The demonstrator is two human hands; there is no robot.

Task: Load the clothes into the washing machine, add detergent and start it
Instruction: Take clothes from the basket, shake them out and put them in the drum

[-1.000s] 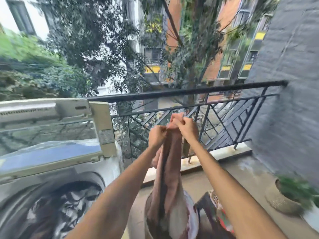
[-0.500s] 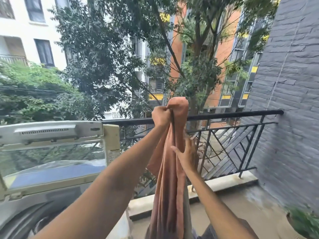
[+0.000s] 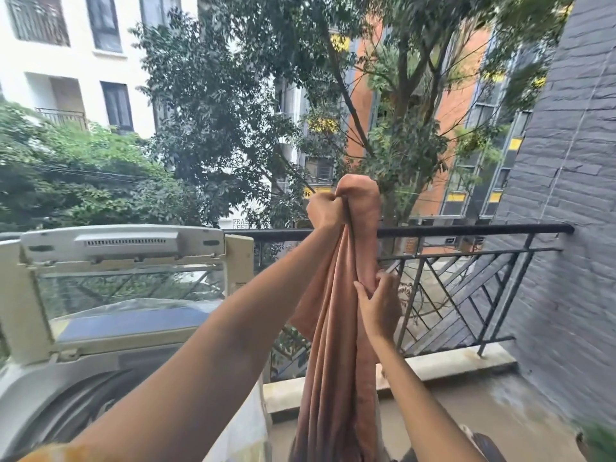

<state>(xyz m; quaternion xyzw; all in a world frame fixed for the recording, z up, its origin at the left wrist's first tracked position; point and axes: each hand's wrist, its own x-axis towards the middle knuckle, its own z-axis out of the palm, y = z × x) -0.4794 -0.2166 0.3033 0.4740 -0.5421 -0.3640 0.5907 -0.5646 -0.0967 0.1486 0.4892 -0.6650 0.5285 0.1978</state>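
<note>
Balcony scene, head view. Grey brick wall [image 3: 566, 228] fills the right side, running from near to far. Trees [image 3: 233, 111] and apartment blocks sit beyond the balcony: a white one far left, an orange one far right.

Top-load washing machine [image 3: 100, 378] at near left. Its lid [image 3: 126, 281] is raised upright, glass panel facing the camera. The dark drum opening [image 3: 86, 405] is visible below the lid; contents can't be made out here.

Black metal railing [image 3: 466, 258] runs left to right across the middle, behind the machine and the arms. It stands on a pale concrete curb [image 3: 450, 361]. The floor at near right is wet-looking concrete.

Rust-pink cloth [image 3: 336, 345] is the task item. It hangs as a long bunched column in the centre, right of the machine and not over the drum opening. Its top is folded over above rail height; its lower end runs out of the bottom edge.

Left hand [image 3: 323, 211] is raised high, fist clenched tight around the top of the cloth, forearm reaching up from the near left.

Right hand [image 3: 380, 305] is lower, on the right edge of the cloth at mid-height. Fingers curl round a fold, thumb against the fabric, so it's gripping.

Green plant [image 3: 600, 438] at the bottom right corner, blurred.
</note>
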